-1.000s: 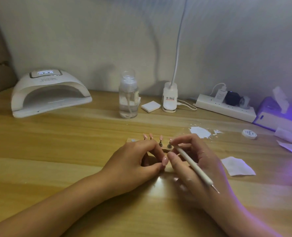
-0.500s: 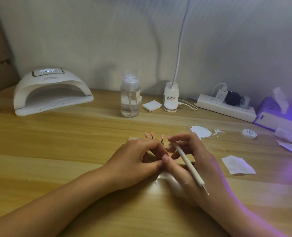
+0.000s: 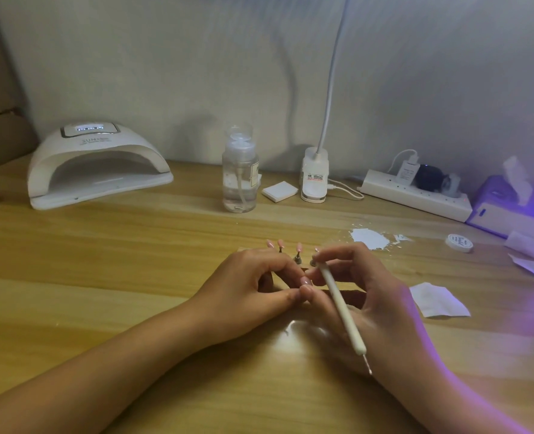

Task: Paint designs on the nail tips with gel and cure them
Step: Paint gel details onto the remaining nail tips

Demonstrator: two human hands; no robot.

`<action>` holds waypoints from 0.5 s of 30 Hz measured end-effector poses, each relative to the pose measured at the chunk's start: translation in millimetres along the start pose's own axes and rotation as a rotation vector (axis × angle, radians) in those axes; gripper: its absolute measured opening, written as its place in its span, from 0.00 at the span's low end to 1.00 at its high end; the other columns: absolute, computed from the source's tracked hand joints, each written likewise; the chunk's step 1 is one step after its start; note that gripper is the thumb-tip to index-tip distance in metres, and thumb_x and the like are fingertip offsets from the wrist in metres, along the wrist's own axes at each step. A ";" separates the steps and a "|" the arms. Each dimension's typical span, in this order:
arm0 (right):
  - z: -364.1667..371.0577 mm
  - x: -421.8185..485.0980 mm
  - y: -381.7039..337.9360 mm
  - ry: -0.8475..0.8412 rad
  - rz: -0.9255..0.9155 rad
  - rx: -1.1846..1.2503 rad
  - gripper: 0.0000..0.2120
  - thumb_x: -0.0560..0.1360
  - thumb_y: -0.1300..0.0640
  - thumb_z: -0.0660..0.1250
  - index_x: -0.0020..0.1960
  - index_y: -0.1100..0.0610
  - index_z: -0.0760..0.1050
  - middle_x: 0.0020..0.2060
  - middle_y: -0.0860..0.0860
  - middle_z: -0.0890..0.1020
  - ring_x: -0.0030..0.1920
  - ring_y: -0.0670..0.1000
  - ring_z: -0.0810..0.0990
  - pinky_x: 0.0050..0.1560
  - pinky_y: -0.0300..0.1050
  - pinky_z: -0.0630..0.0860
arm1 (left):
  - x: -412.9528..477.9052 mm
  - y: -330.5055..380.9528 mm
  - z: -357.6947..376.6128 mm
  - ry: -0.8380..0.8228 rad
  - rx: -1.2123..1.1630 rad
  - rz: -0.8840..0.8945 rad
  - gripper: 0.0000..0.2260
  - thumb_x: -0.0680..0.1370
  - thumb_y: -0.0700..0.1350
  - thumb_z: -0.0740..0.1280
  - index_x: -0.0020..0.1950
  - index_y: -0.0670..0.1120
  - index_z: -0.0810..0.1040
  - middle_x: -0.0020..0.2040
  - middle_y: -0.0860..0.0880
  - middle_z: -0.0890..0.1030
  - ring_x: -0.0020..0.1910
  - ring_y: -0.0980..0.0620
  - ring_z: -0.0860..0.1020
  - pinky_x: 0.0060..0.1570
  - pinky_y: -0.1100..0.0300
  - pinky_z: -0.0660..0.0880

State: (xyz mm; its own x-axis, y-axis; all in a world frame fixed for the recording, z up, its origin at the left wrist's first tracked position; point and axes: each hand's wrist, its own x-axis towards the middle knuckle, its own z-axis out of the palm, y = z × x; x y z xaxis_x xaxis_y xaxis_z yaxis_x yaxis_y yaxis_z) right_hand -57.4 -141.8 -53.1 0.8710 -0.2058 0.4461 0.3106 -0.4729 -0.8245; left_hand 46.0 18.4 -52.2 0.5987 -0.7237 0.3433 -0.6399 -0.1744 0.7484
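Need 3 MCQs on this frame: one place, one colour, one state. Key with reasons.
1. Where does the curing lamp sit?
A) back left of the table
B) beside the tissue box
C) between the hands

2. What colour is the pen tool?
A) black
B) white
C) red

3. What is the right hand doing?
A) lying flat
B) reaching into the lamp
C) holding the pen tool

Key: 1 A, it stands at the far left by the wall; 2 B, its shaft is white; 3 C, the fingers curl round the shaft near the nail tips.
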 end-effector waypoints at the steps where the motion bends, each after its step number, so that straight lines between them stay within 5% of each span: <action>1: -0.2 0.4 -0.3 -0.001 0.011 0.029 0.18 0.70 0.58 0.78 0.50 0.41 0.75 0.43 0.43 0.85 0.43 0.46 0.86 0.39 0.38 0.81 | 0.4 -0.5 -0.2 0.004 -0.004 -0.001 0.03 0.74 0.44 0.75 0.45 0.52 0.84 0.37 0.52 0.82 0.28 0.56 0.69 0.29 0.63 0.64; 6: 0.2 0.8 -4.7 0.001 0.056 0.099 0.15 0.66 0.49 0.76 0.50 0.42 0.76 0.42 0.45 0.85 0.42 0.47 0.86 0.39 0.41 0.82 | 0.1 -0.7 0.6 0.020 0.009 0.004 0.04 0.74 0.43 0.75 0.44 0.52 0.84 0.31 0.56 0.79 0.26 0.59 0.68 0.28 0.65 0.63; 11: 1.5 -1.3 -4.2 -0.030 0.045 0.053 0.18 0.71 0.61 0.78 0.49 0.41 0.76 0.42 0.43 0.85 0.43 0.45 0.86 0.41 0.33 0.79 | -1.6 1.1 1.2 0.044 0.094 -0.008 0.04 0.73 0.42 0.75 0.46 0.50 0.84 0.31 0.66 0.77 0.26 0.60 0.69 0.29 0.72 0.61; 15: 2.0 -2.5 -4.7 -0.013 0.036 -0.067 0.16 0.72 0.60 0.77 0.49 0.42 0.75 0.41 0.40 0.84 0.43 0.42 0.85 0.42 0.34 0.81 | -0.9 2.4 1.1 0.045 0.169 -0.003 0.04 0.74 0.42 0.74 0.45 0.50 0.84 0.34 0.70 0.77 0.27 0.61 0.71 0.29 0.72 0.62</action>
State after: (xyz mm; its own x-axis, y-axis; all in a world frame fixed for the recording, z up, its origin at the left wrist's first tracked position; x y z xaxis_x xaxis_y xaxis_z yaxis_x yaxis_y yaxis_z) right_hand -60.3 -137.4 -51.1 0.8859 -0.2131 0.4120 0.2533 -0.5217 -0.8147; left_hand 43.4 17.9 -51.4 0.6192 -0.6929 0.3695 -0.7081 -0.2892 0.6442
